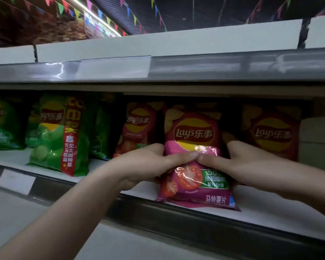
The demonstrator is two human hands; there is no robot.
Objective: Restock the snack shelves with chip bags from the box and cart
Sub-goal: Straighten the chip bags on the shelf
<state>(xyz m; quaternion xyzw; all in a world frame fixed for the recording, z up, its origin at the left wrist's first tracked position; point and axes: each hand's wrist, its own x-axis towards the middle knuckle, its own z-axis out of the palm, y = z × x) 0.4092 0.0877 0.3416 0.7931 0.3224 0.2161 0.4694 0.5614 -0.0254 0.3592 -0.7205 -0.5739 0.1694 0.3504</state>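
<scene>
A pink tomato-flavour chip bag (193,136) stands upright at the front of the white shelf (261,209). My left hand (144,166) grips its left side, thumb across the bag's front. From the other side my right hand (240,164) holds it, with that thumb meeting the left one at the middle of the bag. The fingers of both hands are hidden behind the bag. The box and cart are out of view.
More pink bags (272,134) (137,126) stand behind and to either side. Green chip bags (60,136) fill the shelf's left part. The shelf above (158,70) hangs low over the bags. A white price tag (15,182) sits on the shelf's front rail.
</scene>
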